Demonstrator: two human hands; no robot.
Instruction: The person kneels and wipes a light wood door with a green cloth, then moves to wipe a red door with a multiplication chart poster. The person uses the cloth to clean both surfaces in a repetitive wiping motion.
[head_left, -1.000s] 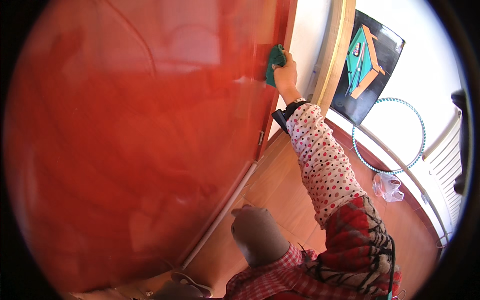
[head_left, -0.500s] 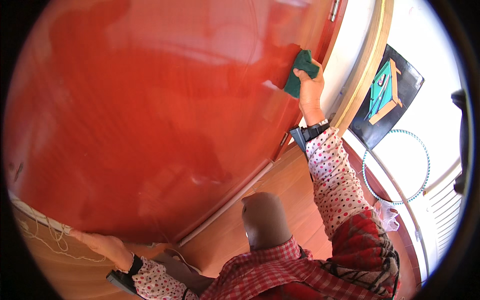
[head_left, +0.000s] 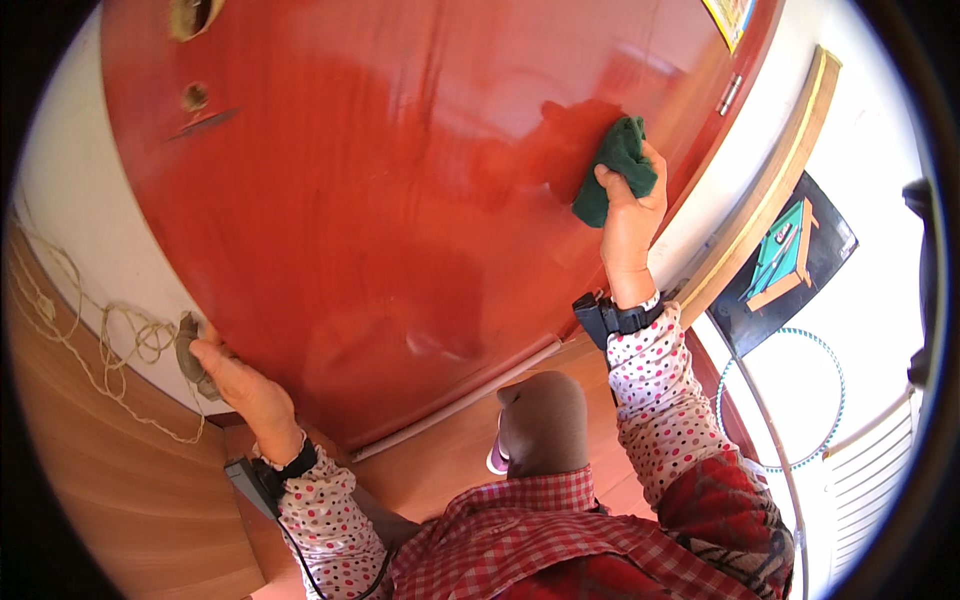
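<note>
My right hand (head_left: pixel 634 215) grips a folded dark green cloth (head_left: pixel 612 170) and presses it against a glossy red door (head_left: pixel 400 200), close to the hinged side. A darker, wet-looking patch lies beside the cloth. Low at the door's left edge, my left hand (head_left: pixel 255 395) is closed around a small grey-brown thing (head_left: pixel 190 350). What that thing is I cannot make out, and most of these fingers are hidden.
Pale cord (head_left: pixel 130 340) hangs in loops by my left hand, next to a wooden panel (head_left: pixel 120 480). Two holes show in the door at upper left. To the right are a curved wooden strip (head_left: pixel 765 200), a pool-table picture (head_left: pixel 785 260), a striped hoop (head_left: pixel 838 400) and a white radiator (head_left: pixel 880 480).
My view has shifted, showing more of the door's upper left and a hinge. My left hand has come up along the door edge. The right hand still presses the cloth on the door.
</note>
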